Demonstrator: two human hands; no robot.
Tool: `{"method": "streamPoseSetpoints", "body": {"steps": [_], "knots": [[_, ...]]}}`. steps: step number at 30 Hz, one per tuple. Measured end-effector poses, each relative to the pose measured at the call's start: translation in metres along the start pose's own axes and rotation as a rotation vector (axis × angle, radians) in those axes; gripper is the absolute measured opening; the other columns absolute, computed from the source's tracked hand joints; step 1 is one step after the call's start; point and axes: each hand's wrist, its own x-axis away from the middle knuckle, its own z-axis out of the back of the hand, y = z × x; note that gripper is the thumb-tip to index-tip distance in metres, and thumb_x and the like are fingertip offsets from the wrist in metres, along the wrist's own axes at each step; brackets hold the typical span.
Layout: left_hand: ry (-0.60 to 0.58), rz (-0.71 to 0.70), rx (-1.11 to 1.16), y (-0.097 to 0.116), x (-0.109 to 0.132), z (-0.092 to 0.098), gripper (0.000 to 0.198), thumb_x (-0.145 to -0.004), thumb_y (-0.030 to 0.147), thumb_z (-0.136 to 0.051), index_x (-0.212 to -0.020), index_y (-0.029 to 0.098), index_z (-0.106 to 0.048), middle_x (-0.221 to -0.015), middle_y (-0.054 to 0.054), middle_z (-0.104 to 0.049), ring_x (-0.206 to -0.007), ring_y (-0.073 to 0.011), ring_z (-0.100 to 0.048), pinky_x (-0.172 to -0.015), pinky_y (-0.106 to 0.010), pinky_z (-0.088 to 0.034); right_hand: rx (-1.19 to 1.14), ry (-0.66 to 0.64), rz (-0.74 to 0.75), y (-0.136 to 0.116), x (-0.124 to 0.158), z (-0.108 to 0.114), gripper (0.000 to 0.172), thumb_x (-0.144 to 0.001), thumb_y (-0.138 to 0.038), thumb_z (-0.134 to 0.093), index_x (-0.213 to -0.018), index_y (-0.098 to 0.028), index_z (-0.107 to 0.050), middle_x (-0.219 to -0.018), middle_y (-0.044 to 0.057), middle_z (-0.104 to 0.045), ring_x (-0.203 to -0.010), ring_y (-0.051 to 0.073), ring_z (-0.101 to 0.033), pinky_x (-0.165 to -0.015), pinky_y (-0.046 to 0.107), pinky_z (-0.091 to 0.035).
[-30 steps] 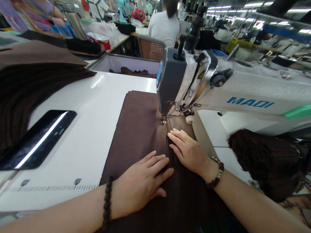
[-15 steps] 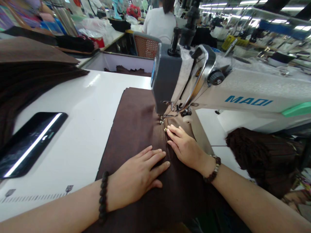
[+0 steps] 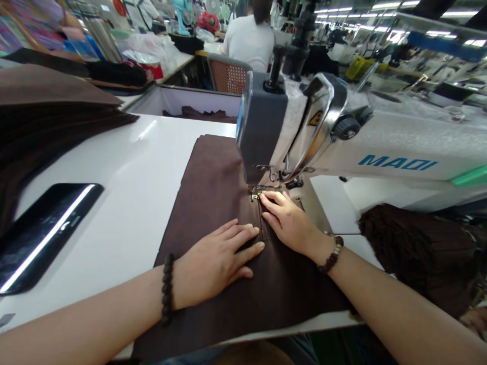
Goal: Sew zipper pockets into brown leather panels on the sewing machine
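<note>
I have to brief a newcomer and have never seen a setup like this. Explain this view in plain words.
The camera is worn on a person's head, looking forward and down, so these two bare hands are the wearer's own. The big machine is a sewing machine marked MAQI. Under its presser foot is a dark brown fabric panel with a zipper. The left hand rests flat on the panel. The right hand has its fingertips at a small gold-coloured zipper pull; whether it pinches it is unclear. Leftward on the white table are a smartphone and a stack of brown panels.
</note>
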Motion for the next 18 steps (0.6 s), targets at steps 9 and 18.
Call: {"method": "streamPoseSetpoints", "body": {"steps": [9, 18], "knots": [[0.003, -0.024, -0.02, -0.014, -0.005, 0.003, 0.036, -0.089, 0.032, -0.045, -0.122, 0.02, -0.048, -0.125, -0.011, -0.046, -0.113, -0.0247, -0.046, -0.1, -0.046, -0.034, 0.046, 0.051, -0.004, 0.008, -0.01, -0.006, 0.037, -0.089, -0.024, -0.034, -0.119, -0.01, -0.051, -0.117, 0.012, -0.054, -0.115, 0.024, -0.043, -0.099, 0.042, -0.037], [0.02, -0.042, -0.057, -0.027, -0.011, 0.004, 0.035, -0.091, 0.032, -0.041, -0.122, 0.019, -0.048, -0.123, -0.012, -0.046, -0.109, -0.0255, -0.048, -0.099, -0.047, -0.036, 0.058, 0.065, -0.015, 0.013, -0.021, -0.008, 0.029, -0.088, -0.022, -0.036, -0.104, -0.013, -0.059, -0.104, 0.011, -0.06, -0.099, 0.021, -0.052, -0.09, 0.036, -0.042]]}}
